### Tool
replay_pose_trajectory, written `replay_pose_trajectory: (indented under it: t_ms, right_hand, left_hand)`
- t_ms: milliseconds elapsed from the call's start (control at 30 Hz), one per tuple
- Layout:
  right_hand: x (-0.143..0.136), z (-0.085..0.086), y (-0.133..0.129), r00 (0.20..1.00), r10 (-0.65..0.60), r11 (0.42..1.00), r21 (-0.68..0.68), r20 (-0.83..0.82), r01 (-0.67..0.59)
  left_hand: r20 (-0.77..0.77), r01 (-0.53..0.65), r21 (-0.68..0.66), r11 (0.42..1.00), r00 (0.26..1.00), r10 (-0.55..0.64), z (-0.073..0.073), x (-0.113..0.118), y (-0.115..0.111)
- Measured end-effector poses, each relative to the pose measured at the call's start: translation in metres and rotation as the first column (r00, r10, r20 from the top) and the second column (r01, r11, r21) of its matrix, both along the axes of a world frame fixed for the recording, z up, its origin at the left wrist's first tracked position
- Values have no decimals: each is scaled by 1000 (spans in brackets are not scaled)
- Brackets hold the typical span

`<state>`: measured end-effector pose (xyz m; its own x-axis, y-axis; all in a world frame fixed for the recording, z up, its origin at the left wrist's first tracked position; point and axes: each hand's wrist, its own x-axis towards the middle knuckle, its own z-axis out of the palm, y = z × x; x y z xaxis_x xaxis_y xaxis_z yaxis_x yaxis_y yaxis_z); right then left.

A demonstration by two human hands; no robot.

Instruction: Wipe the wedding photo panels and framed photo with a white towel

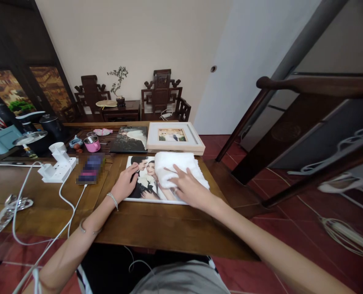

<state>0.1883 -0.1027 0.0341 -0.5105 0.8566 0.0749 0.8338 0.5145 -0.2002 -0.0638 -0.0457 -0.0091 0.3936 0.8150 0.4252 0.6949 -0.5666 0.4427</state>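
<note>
A large photo print (143, 185) of a couple lies flat on the wooden table (157, 224). My left hand (126, 182) rests on the print's left side, fingers extended and apart, holding nothing. On the right part of the print is a folded white towel (175, 161). My right hand (187, 183) lies over the towel's lower part with its fingers spread, pressing on it rather than gripping it. The towel and my right hand hide the print's right side.
Behind the print are a framed picture (196, 141) and a dark photo panel (129, 139). Leftward sit a pink mug (92, 143), a phone (91, 168), a white power strip (59, 169) with cables and a shiny metallic object (11, 210). A wooden chair (279, 130) stands right.
</note>
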Motion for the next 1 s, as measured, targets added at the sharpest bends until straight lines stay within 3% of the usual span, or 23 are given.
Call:
replay_pose_trajectory:
  t_ms: [167,300,433,767,867,1000]
  right_hand:
    - [4,6,-73,995,91,989,-113,-49,-97]
    - [4,11,-94,985,139,971,-184,-103,-156]
    - [0,16,-71,991,103,975,-190,-84,-117]
    - [-13,10,46,1000,23,999,-28,-21,-23]
    - [-16,9,55,1000,8,1000,-6,-20,-8]
    - [-17,9,28,997,65,998,-25,-41,-66]
  left_hand:
    - [2,4,-8,1000,1000,-4,0,0,0]
    - [11,20,-5,1000,1000,-20,1,1,0]
    - [13,16,0,1000,1000,-16,1,1,0]
    - [17,18,-8,1000,1000,-18,2,1,-2]
    - [20,15,-10,1000,1000,-15,2,1,-2]
    - [22,3,-16,1000,1000,-2,2,2,-3]
